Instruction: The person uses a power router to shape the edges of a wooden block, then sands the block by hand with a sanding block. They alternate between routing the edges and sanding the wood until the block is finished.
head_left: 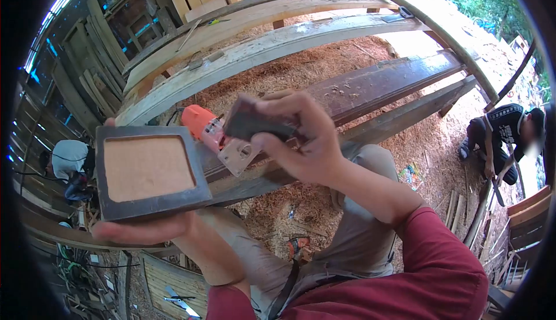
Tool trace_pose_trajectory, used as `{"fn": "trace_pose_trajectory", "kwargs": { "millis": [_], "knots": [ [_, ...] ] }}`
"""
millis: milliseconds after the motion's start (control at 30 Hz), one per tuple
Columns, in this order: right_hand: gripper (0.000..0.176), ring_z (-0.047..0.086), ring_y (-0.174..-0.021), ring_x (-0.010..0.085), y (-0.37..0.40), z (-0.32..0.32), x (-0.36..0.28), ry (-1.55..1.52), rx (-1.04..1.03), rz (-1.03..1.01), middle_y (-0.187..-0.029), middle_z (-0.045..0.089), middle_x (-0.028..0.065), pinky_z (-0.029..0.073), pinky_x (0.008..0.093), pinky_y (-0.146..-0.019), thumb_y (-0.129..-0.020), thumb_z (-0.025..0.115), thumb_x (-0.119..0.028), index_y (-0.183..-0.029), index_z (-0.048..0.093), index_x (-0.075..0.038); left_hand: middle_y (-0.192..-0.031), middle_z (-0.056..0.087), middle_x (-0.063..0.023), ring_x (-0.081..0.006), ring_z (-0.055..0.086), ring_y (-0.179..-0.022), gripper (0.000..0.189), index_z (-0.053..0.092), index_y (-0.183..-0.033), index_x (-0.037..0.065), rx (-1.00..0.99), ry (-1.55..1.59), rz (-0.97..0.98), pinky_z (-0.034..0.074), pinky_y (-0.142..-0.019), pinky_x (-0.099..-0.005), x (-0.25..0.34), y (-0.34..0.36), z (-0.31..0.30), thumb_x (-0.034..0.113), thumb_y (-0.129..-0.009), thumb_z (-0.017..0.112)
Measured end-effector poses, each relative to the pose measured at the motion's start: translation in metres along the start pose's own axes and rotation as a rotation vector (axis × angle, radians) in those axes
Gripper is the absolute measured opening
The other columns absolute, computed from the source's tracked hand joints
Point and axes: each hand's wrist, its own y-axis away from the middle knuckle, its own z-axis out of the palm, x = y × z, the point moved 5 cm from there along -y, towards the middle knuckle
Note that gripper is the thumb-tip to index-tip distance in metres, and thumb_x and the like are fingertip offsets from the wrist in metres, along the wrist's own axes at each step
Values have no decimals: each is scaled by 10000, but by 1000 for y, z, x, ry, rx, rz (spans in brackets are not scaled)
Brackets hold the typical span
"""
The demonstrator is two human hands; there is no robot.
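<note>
Rubbing looks ready to start: the left hand [139,230] holds the wooden frame [147,166] at the left, and the right hand [307,146] grips a dark block [252,122] that needs to lie flat on it.

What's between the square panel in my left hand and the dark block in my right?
Head view: an orange power tool shows between the square panel and the dark block, on a plank behind them.

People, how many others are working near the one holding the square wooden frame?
2. One in a white shirt crouches at the far left, beyond the frame. One in a black shirt squats on the sawdust at the right. More may be hidden behind the beams.
</note>
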Motion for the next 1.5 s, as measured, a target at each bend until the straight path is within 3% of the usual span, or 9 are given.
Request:
{"fn": "trace_pose_trajectory", "kwargs": {
  "millis": [133,267,467,667,900,1167,1267,1400,1500],
  "knots": [
    [446,652,-1138,166,-2,-9,-2,-53,121,19,-1257,624,157,536,300,-952,-903,744,46,-1289,522,23,-1569,389,-292,-402,567,-1322,1156,342,-1528,-114,-175,-295,215,547,-1051,-520,10,-4,-4,867,-933,210],
    [454,645,-1128,154,-3,0,-4,-37,68,104,-1234,629,144,527,307,-977,-901,759,24,-1279,508,22,-1601,335,-311,-434,471,-1407,1178,306,-1548,-118,-223,-240,355,486,-1120,-528,-2,6,8,877,-924,211],
    [505,631,-1133,145,-1,15,-4,-207,160,194,-1212,633,131,519,296,-969,-891,797,-19,-1292,492,11,-1539,378,-331,-426,456,-1401,1294,145,-1604,-97,-268,331,79,404,-1159,-544,-25,32,11,874,-815,475],
    [465,603,-1276,184,0,21,-9,-79,57,116,-1320,621,162,508,322,-1077,-894,794,-3,-1256,501,7,-1466,421,-311,-432,505,-1297,1418,100,-1611,-83,-211,-42,162,423,-1102,-552,-13,44,23,891,-705,592],
    [531,616,-1135,152,4,24,-2,-144,114,120,-1235,594,147,504,284,-947,-849,854,-35,-1263,523,7,-1377,460,-266,-398,531,-1214,1512,93,-1605,-82,-280,-305,177,452,-1052,-531,-6,52,19,969,-637,589],
    [494,679,-1059,206,0,18,-1,151,90,-97,-1225,623,170,553,320,-869,-842,826,50,-1259,579,-44,-1381,470,-252,-374,543,-1225,1443,138,-1603,-79,-309,-150,142,475,-1042,-519,-29,51,20,967,-683,514],
    [507,687,-1054,216,-1,16,-15,445,145,-489,-1197,635,174,559,301,-832,-826,823,77,-1260,597,-57,-1427,467,-260,-389,542,-1269,1329,215,-1585,-87,-317,83,136,477,-1062,-541,-39,38,9,917,-753,472],
    [474,676,-1057,193,-7,-9,18,-63,529,-160,-1168,630,143,573,310,-857,-861,783,49,-1260,535,-9,-1503,461,-256,-397,531,-1340,1161,333,-1547,-86,-23,75,143,478,-1091,-570,-20,22,7,846,-857,382],
    [460,656,-1079,160,-15,-19,31,-3,464,86,-1166,611,115,557,290,-889,-905,738,30,-1280,473,6,-1510,500,-209,-373,535,-1356,1053,390,-1540,-46,-14,63,14,483,-1096,-555,-14,-13,-25,803,-917,363]
  ]
}}
